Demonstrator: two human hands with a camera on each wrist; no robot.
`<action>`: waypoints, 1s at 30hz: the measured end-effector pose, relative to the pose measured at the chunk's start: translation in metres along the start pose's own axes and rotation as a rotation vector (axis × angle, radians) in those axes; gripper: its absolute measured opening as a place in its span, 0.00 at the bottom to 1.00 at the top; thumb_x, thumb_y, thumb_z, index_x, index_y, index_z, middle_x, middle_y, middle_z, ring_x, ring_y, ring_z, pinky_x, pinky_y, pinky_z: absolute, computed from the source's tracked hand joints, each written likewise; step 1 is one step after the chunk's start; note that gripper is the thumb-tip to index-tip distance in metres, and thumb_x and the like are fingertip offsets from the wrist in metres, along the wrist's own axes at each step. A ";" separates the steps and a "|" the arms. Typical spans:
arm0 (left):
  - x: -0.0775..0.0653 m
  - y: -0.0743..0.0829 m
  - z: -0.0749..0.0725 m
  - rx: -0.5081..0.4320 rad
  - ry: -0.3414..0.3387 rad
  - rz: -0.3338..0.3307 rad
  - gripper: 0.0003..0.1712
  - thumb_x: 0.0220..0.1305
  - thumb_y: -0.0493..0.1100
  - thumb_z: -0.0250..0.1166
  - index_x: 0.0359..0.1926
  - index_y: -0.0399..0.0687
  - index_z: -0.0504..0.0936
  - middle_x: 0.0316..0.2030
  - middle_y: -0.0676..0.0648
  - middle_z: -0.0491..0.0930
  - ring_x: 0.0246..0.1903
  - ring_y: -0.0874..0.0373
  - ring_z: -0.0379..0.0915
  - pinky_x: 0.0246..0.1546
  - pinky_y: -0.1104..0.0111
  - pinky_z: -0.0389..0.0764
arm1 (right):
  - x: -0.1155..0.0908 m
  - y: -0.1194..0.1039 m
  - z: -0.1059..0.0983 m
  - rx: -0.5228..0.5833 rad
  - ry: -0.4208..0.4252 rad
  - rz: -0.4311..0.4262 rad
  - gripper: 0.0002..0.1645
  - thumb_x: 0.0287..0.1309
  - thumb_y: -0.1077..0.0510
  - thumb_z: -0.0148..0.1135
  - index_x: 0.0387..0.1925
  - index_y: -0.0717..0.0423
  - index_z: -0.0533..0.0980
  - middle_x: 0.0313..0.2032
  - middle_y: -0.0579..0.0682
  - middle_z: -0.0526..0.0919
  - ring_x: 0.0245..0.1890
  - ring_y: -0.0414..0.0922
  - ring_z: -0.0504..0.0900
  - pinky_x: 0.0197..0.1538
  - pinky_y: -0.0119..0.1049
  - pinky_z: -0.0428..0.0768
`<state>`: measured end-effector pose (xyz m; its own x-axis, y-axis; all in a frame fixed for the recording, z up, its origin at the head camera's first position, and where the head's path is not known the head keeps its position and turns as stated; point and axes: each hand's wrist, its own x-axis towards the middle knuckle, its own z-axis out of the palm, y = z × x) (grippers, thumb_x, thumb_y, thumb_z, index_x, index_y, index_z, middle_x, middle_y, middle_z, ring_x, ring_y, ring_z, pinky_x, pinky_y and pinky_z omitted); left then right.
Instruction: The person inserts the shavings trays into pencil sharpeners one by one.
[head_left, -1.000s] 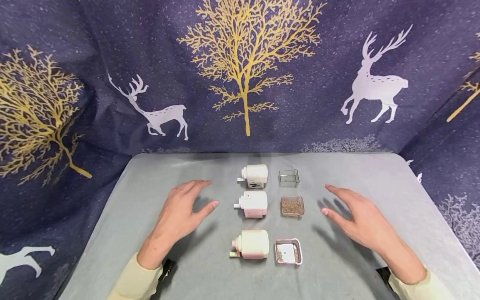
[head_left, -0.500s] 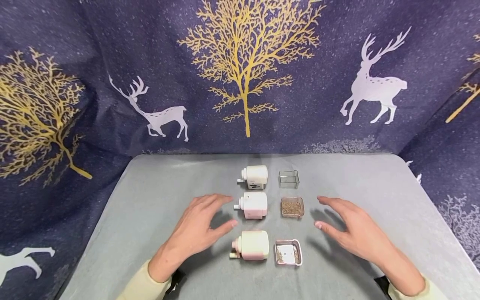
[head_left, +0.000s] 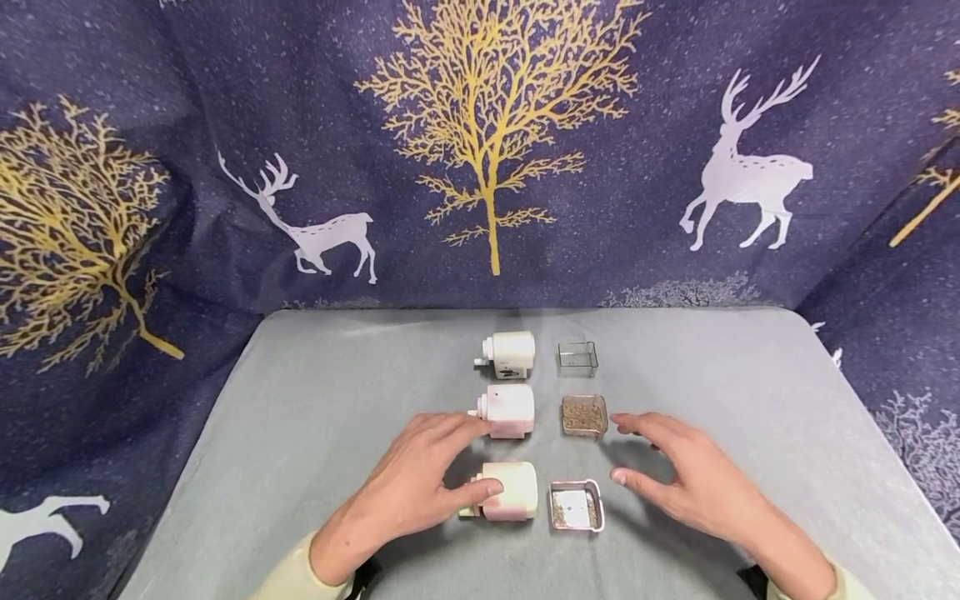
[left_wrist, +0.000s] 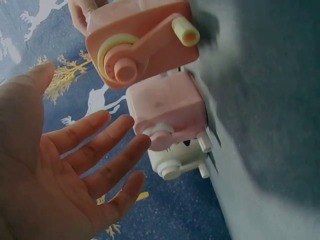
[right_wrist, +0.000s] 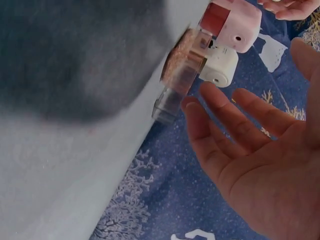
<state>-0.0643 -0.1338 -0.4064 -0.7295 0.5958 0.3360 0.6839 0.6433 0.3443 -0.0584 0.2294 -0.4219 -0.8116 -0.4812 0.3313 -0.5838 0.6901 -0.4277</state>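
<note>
Left hand [left_wrist: 55, 185]: fingers spread, near pink crank sharpener [left_wrist: 170, 102]. Orange crank sharpener [left_wrist: 142, 45] foremost; cream crank sharpener [left_wrist: 178, 155] nearest visible edge of tabletop [left_wrist: 265, 145].

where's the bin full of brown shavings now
In the head view, the bin is the middle of three, between the middle sharpener on its left and the right hand.

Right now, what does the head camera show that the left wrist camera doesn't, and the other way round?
Only the head view shows the far clear tray, the middle tray with its brown shavings, the near tray, and the back of the left hand.

Only the left wrist view shows that hand's palm, and the near pencil sharpener with its crank side face on.

Both show that sharpener, the middle pencil sharpener, the far pencil sharpener, the right hand, the table and the deer-and-tree cloth.
</note>
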 end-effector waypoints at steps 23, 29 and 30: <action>-0.003 0.010 0.016 -0.055 -0.075 0.055 0.34 0.55 0.70 0.65 0.58 0.63 0.76 0.49 0.66 0.73 0.50 0.70 0.68 0.52 0.63 0.71 | -0.010 -0.020 0.023 -0.001 -0.141 0.001 0.56 0.30 0.28 0.74 0.63 0.48 0.73 0.48 0.37 0.79 0.51 0.38 0.75 0.54 0.44 0.77; -0.003 0.010 0.018 -0.066 -0.079 0.094 0.30 0.56 0.69 0.65 0.55 0.63 0.77 0.48 0.65 0.74 0.48 0.68 0.70 0.50 0.62 0.72 | -0.010 -0.020 0.026 -0.014 -0.149 -0.034 0.52 0.33 0.31 0.75 0.61 0.49 0.74 0.46 0.37 0.79 0.49 0.36 0.76 0.52 0.42 0.79; -0.003 0.010 0.018 -0.066 -0.079 0.097 0.30 0.56 0.68 0.65 0.56 0.63 0.77 0.48 0.65 0.74 0.48 0.68 0.70 0.49 0.62 0.72 | -0.010 -0.021 0.026 -0.014 -0.149 -0.039 0.50 0.34 0.32 0.76 0.60 0.49 0.75 0.46 0.38 0.79 0.49 0.36 0.76 0.52 0.42 0.79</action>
<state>-0.0556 -0.1208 -0.4195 -0.6565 0.6915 0.3014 0.7488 0.5489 0.3715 -0.0385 0.2058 -0.4386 -0.7831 -0.5821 0.2189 -0.6158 0.6762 -0.4045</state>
